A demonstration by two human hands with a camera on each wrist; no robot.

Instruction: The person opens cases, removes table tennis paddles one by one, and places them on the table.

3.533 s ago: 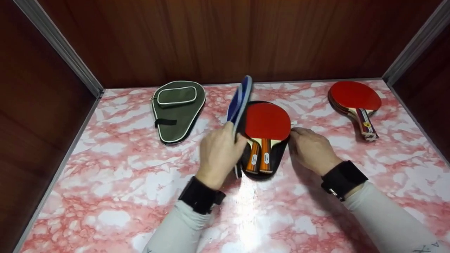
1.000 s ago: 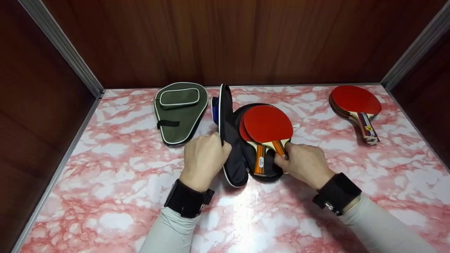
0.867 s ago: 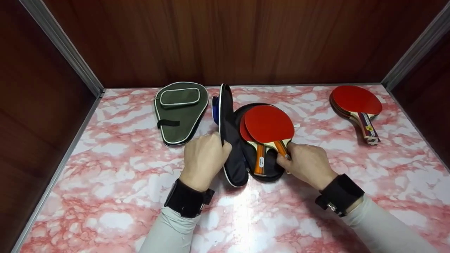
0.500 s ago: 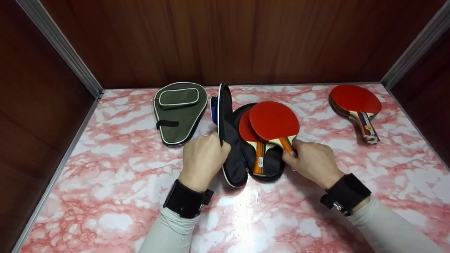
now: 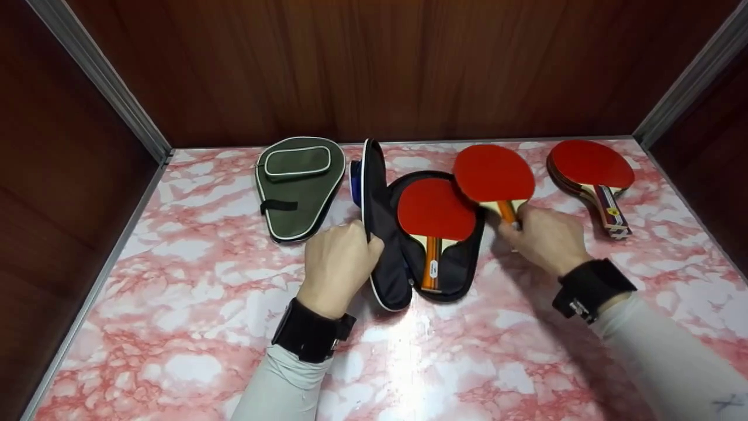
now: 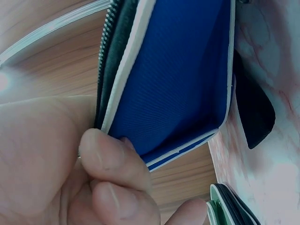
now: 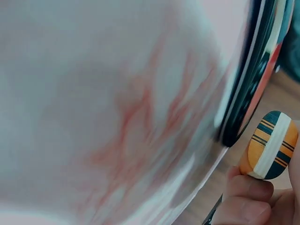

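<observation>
My left hand (image 5: 342,266) pinches the edge of the raised flap of a blue paddle case (image 5: 385,251), its black lining facing right. In the left wrist view the flap's blue outside (image 6: 178,70) shows white piping and a zip beside my fingertips. Inside the case's black lower half lies one table tennis paddle (image 5: 435,213), red side up, its striped handle toward me. My right hand (image 5: 546,237) grips the handle of a second red paddle (image 5: 494,175), held over the case's upper right edge. The butt of that striped handle (image 7: 274,145) shows in the right wrist view.
A closed green paddle case (image 5: 301,187) with a front pocket lies at the back left. Stacked red paddles (image 5: 593,166) rest at the back right. Dark wood-grain panels (image 5: 397,70) wall the marbled table (image 5: 193,327) at the back and sides.
The left hand swung the flap open to the left, then stayed still. The right hand took one paddle by its handle and lifted it out of the case, up and right.
</observation>
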